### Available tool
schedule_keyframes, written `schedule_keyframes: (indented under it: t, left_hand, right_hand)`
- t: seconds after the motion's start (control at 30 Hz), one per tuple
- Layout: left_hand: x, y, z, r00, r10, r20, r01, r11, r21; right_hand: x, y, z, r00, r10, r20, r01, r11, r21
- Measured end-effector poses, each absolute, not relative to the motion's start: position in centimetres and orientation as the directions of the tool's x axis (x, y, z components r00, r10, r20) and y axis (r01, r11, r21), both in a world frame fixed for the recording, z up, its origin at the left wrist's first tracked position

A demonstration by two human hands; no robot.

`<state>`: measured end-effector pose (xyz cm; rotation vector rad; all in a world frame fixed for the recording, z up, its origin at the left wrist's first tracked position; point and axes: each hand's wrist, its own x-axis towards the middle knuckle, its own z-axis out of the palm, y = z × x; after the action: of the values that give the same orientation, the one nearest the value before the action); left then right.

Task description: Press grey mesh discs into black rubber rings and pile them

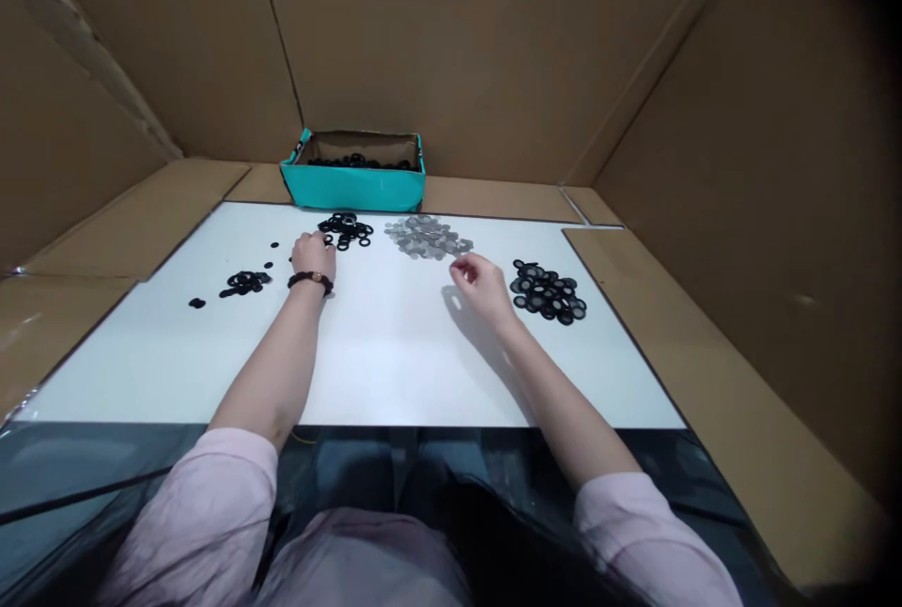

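Note:
My left hand (314, 256), with a dark beaded bracelet at the wrist, is at the left edge of a pile of black rings (345, 229). Its fingers are curled down and closed, and the tips are hidden, so what they hold does not show. My right hand (483, 283) is raised a little over the white board, thumb and fingers pinched together; anything between them is too small to make out. Just beyond it lies a heap of thin grey discs (427, 238). To its right is a pile of black rings with grey centres (548, 293).
A teal open box (352, 186) holding more black rings stands behind the white board (415, 353). Small black pieces (246, 282) lie at the left, with a few strays (197, 303). Cardboard walls (493, 53) enclose the back and sides.

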<state>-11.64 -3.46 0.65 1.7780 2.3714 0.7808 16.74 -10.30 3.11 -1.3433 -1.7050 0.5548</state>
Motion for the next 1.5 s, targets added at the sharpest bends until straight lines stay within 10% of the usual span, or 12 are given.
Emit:
schedule_keyframes:
  t: [0.23, 0.57, 0.8, 1.17, 1.5]
  left_hand:
    - [-10.9, -3.6, 1.5, -0.344, 0.872, 0.348, 0.854, 0.136, 0.502]
    - [-0.2, -7.6, 1.7, 0.489, 0.748, 0.448, 0.596, -0.662, 0.455]
    - [-0.6, -6.3, 1.3, 0.415, 0.818, 0.399, 0.564, -0.575, 0.592]
    - [0.5, -1.6, 0.2, 0.147, 0.954, 0.26, 0.932, -0.221, 0.286]
    - [-0.1, -1.4, 0.2, 0.109, 0.958, 0.266, 0.926, -0.195, 0.324]
  right_hand:
    - [13.7, -9.7, 1.2, -0.02, 0.984, 0.179, 0.367, 0.174, -0.914]
    - [14.5, -9.4, 0.4, 0.027, 0.998, -0.062, -0.073, -0.06, -0.996]
    - [14.6, -9.0, 0.8, 0.183, 0.977, -0.113, -0.109, -0.094, -0.99]
    - [15.1, -9.4, 1.9, 0.216, 0.958, -0.19, -0.143, -0.161, -0.977]
    - [15.0, -9.2, 1.9, 0.187, 0.959, -0.212, -0.191, -0.176, -0.966]
